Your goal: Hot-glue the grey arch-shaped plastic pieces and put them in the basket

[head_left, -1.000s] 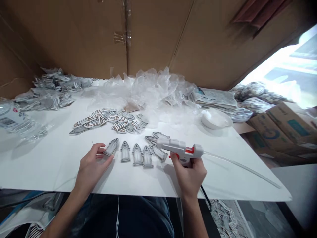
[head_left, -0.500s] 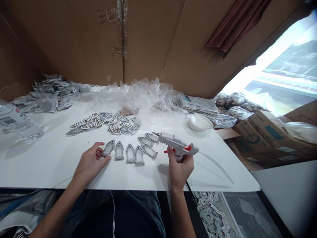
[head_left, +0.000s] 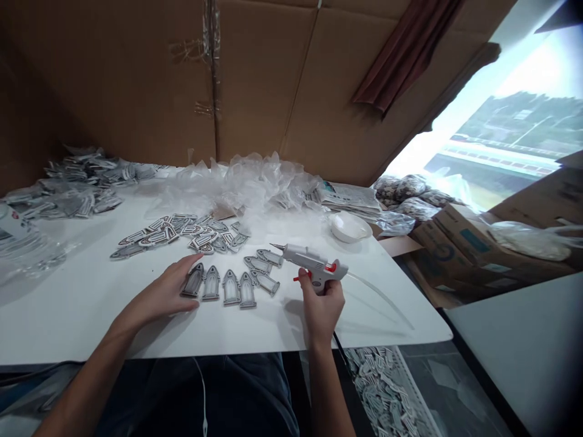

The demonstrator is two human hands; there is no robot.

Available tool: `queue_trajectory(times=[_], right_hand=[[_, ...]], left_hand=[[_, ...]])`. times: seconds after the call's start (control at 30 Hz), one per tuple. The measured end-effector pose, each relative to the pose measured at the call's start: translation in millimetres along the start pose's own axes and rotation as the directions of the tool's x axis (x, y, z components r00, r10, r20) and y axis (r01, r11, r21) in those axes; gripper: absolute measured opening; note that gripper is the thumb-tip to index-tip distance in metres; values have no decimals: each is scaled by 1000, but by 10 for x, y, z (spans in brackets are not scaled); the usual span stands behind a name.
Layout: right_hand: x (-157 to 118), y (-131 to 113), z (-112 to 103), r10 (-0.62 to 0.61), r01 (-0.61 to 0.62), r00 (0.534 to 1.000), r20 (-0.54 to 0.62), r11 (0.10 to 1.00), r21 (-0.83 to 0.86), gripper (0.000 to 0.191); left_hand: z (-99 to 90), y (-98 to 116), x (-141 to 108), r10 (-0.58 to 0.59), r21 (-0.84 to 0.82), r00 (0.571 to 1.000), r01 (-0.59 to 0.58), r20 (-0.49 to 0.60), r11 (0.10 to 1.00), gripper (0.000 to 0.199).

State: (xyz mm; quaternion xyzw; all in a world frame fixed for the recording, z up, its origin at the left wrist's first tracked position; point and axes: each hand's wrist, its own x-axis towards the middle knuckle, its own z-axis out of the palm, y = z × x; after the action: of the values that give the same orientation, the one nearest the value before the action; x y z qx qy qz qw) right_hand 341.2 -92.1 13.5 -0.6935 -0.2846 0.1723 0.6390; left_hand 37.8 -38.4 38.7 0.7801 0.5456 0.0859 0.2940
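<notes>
On a white desk [head_left: 246, 337], a gray pointed-arch piece [head_left: 193, 280] lies at three o'clock from the left hand [head_left: 168, 288], the nearer one, its point toward half past twelve. Thumb and fingers bracket it; I cannot tell whether they grip. The right hand's [head_left: 323, 309] fingers wrap a white glue gun [head_left: 312, 262], nozzle [head_left: 277, 247] at two o'clock from the piece.

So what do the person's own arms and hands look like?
The left hand and right hand wear no gloves, and I see no rings. No sleeve, watch or bracelet shows on the left forearm or right forearm.
</notes>
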Motion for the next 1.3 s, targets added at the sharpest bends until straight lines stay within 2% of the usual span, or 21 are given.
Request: queue_trajectory(times=[0.2,0.37,0.47,0.57,0.67,0.77,0.93,1.13,1.3], right_hand=[[206,72,-178,20,-15,998,52,996,-88,60],[297,222,-261,30,-19,995,93,993,-117,62],[297,269,-265,18,-4,996,89,989,-146,62],[292,273,-269,-9,25,998,64,966,-258,58],[295,267,-278,-16,30,999,50,950,-310,56],[302,277,-285,2,11,999,43,956,-292,54],[305,311,-287,7,6,999,52,972,-236,56],[297,306,-285,26,-12,998,55,973,-232,54],[289,289,-289,23,-8,998,57,970,-242,53]], left_hand=[[-103,-52,99,6,-51,994,-1,106,999,93],[-159,-48,89,20,-59,994,-14,105,998,94],[-204,60,142,77,-14,996,-76,54,997,85],[-210,264,303,139,11,990,-139,19,990,68],[-151,492,559,250,69,968,-249,-5,966,56],[-45,652,846,326,141,945,-323,-1,936,42],[115,706,1192,433,188,898,-439,72,879,35],[149,683,1282,509,180,843,-536,175,825,31],[151,674,1298,519,172,829,-553,207,815,29]])
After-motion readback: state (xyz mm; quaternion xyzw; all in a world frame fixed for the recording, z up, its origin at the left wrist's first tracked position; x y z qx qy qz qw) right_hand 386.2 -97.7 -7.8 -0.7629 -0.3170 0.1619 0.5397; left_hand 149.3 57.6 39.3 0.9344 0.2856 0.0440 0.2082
